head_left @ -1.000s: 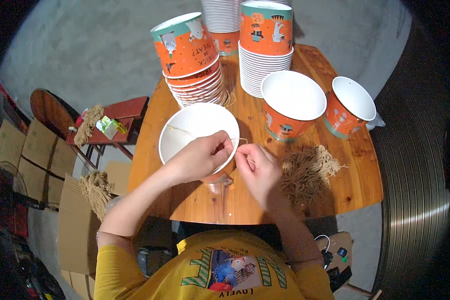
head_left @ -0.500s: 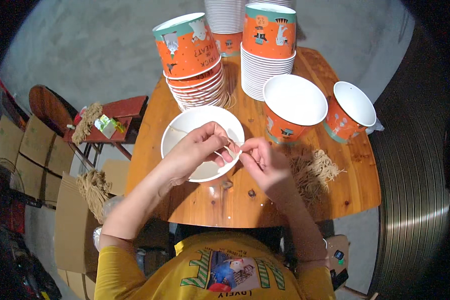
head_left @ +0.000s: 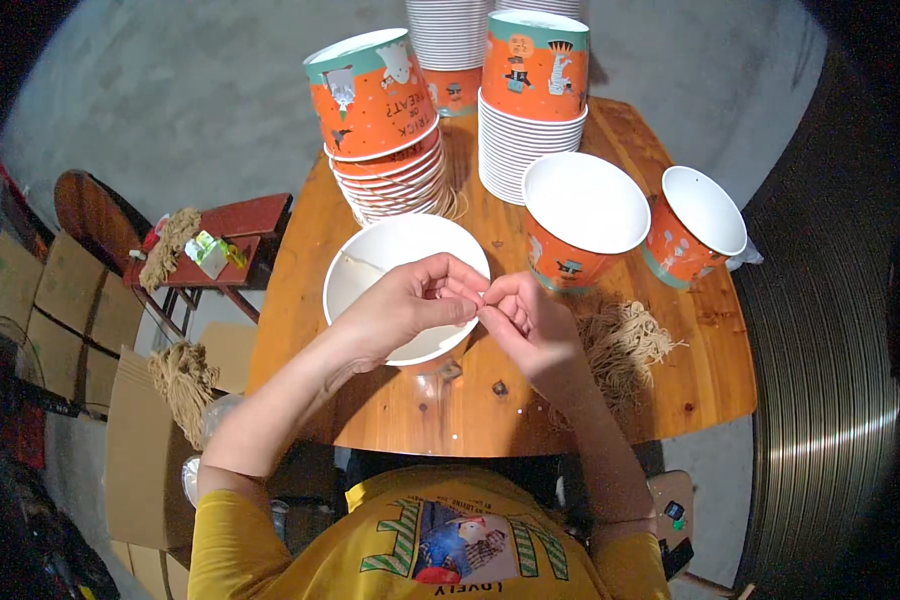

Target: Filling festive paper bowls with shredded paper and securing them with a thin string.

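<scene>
A white-lined paper bucket (head_left: 346, 292) stands on the wooden table in front of me, its mouth facing up. A beige cord (head_left: 363, 264) shows against its inner left wall and runs toward my fingers. Over the bucket's right rim, my left hand (head_left: 410, 308) is closed with thumb and fingertips in a pinch. My right hand (head_left: 532, 328) meets it there, thumb and forefinger pinched together. Both appear to grip the cord, though its end is mostly hidden by the fingers. Beside my right wrist lies a bundle of loose beige cords (head_left: 632, 345).
Behind the bucket rises a stack of orange printed buckets (head_left: 380, 95) with cords hanging off it. Another bucket stack (head_left: 535, 75) stands to its right. Two single buckets, a larger one (head_left: 582, 210) and a tilted one (head_left: 705, 212), sit at the right. Cardboard boxes (head_left: 135, 440) lie left.
My left fingers have closed in toward the right fingertips, and the cord seen between the hands is now mostly covered. The bucket has stayed in place.
</scene>
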A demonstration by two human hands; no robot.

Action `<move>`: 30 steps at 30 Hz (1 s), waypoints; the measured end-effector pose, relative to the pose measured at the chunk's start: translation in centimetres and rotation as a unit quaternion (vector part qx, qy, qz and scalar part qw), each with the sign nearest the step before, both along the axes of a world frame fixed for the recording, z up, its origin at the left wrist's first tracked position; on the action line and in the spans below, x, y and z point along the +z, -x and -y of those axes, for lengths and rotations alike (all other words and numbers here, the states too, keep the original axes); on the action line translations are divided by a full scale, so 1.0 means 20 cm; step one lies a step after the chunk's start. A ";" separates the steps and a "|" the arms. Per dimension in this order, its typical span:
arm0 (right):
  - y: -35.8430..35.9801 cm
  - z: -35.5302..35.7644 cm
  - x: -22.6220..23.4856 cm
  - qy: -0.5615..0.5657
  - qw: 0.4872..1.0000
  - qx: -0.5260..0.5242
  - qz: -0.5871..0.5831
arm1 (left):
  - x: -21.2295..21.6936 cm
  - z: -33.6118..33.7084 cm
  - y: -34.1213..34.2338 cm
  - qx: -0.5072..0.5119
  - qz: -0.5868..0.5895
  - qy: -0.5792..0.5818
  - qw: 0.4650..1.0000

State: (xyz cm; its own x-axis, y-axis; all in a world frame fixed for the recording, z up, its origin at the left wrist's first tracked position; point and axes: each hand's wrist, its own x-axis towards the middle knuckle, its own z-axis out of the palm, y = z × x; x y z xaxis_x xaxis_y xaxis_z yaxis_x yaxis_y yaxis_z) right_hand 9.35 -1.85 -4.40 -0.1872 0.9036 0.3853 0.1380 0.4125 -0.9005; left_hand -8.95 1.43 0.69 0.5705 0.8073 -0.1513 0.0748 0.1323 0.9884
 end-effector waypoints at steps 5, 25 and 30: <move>0.00 0.00 0.01 -0.036 0.998 -0.022 0.054 | -0.02 0.00 0.00 0.010 -0.003 -0.045 0.999; 0.04 -0.01 0.04 0.054 0.995 -0.024 0.080 | -0.03 0.08 -0.01 0.099 -0.089 -0.182 0.974; 0.04 -0.01 0.06 0.067 0.994 -0.020 0.083 | -0.04 0.06 -0.02 0.093 -0.083 -0.196 0.973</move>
